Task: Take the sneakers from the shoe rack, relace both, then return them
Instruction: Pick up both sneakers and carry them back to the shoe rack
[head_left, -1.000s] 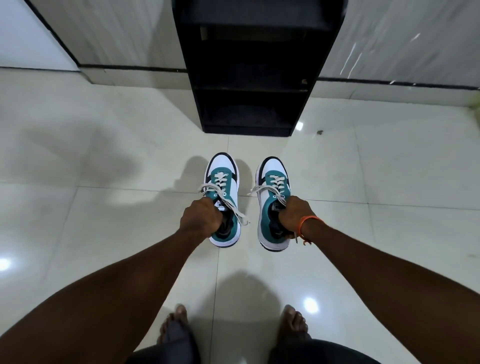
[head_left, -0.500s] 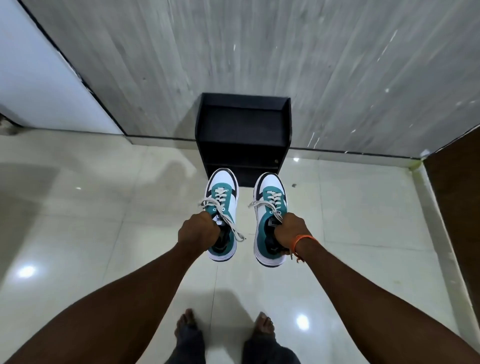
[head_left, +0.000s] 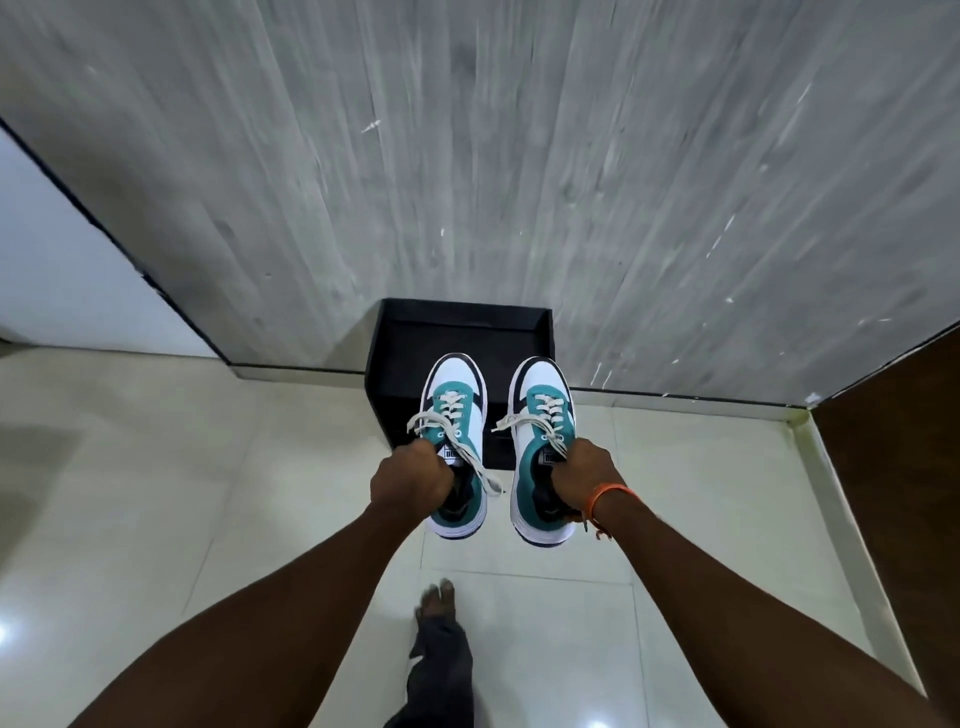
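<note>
While we hold the left sneaker (head_left: 457, 441) in our left hand (head_left: 411, 480) and the right sneaker (head_left: 543, 447) in our right hand (head_left: 584, 480), both hang over the floor (head_left: 156, 467) before the rack (head_left: 462, 332). Each grip is closed on a collar, the firm part. They look light, with loose floppy laces (head_left: 470, 452).

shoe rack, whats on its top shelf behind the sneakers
The visible part of the black shoe rack's top looks bare. The left sneaker and right sneaker, held up in the left hand and right hand, cover its front and lower shelves.
</note>
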